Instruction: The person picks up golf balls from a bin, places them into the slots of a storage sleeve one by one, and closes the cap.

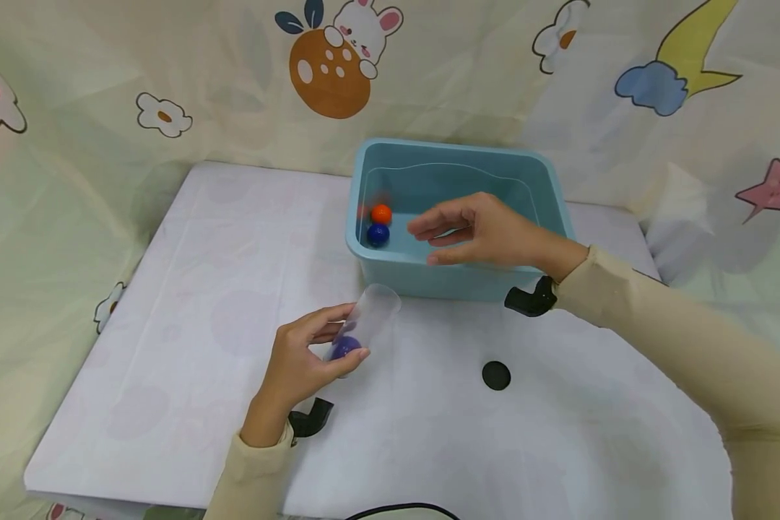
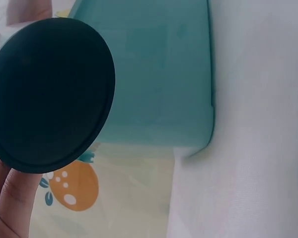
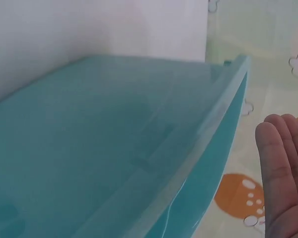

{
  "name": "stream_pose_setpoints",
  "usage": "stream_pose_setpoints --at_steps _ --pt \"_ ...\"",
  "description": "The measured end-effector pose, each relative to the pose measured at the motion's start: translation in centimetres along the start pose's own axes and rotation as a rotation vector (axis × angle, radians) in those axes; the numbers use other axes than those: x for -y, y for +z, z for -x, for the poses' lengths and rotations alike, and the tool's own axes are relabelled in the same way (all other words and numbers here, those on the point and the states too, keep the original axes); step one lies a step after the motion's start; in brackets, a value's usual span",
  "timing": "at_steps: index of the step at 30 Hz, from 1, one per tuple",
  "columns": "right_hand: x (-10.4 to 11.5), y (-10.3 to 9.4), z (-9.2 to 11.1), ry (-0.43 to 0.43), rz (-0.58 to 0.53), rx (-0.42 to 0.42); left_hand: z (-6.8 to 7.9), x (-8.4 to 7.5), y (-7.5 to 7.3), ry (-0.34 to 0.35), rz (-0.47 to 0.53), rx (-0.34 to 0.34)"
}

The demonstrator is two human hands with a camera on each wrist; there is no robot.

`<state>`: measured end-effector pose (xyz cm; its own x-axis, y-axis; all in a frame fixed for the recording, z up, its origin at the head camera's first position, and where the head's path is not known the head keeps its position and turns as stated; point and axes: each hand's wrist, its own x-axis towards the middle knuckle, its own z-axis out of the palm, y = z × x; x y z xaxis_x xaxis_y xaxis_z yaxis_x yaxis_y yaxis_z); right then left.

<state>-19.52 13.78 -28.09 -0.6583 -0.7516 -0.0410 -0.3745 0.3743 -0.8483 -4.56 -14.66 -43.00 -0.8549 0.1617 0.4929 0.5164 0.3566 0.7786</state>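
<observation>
My left hand (image 1: 308,354) grips a clear cylindrical container (image 1: 377,310) between thumb and fingers, tilted in front of the blue bin. A dark blue ball (image 1: 346,347) sits in its lower end. In the left wrist view, the container's dark round end (image 2: 52,94) faces the camera and hides part of the hand. Over the bin (image 1: 429,278), my right hand (image 1: 477,227) hovers with extended fingers and holds nothing. Inside the bin, at its left end, lie an orange ball (image 1: 381,214) and another dark blue ball (image 1: 378,235). A reddish blur shows just behind them.
A flat black disc (image 1: 496,375) lies on the white-covered table (image 1: 188,347), to the right of the left hand. Behind the bin hangs a patterned cloth (image 1: 234,65). A black cable (image 1: 403,508) crosses the near edge.
</observation>
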Motion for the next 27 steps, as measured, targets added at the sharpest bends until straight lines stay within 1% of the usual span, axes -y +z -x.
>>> stream_pose_setpoints --at_steps 4,9,13,17,22,27 --pt "-0.5 -1.4 -0.9 0.067 0.006 -0.038 0.0 0.1 -0.1 -0.003 -0.001 -0.003" --pt "-0.8 -3.2 -2.5 0.115 0.063 -0.078 -0.1 0.2 -0.3 -0.012 0.000 -0.010" --pt "-0.7 -4.4 -4.1 0.147 0.094 -0.087 -0.1 0.3 -0.5 -0.020 0.000 -0.013" --pt "-0.8 -5.2 -5.8 0.175 0.106 -0.075 -0.2 0.4 -0.6 -0.024 0.001 -0.011" --pt "-1.8 -5.8 -7.9 0.197 0.111 -0.041 -0.2 0.4 -0.6 -0.037 0.005 -0.004" --pt "-3.8 -5.8 -9.7 0.161 0.121 -0.036 0.0 0.4 -0.6 -0.058 0.013 -0.002"
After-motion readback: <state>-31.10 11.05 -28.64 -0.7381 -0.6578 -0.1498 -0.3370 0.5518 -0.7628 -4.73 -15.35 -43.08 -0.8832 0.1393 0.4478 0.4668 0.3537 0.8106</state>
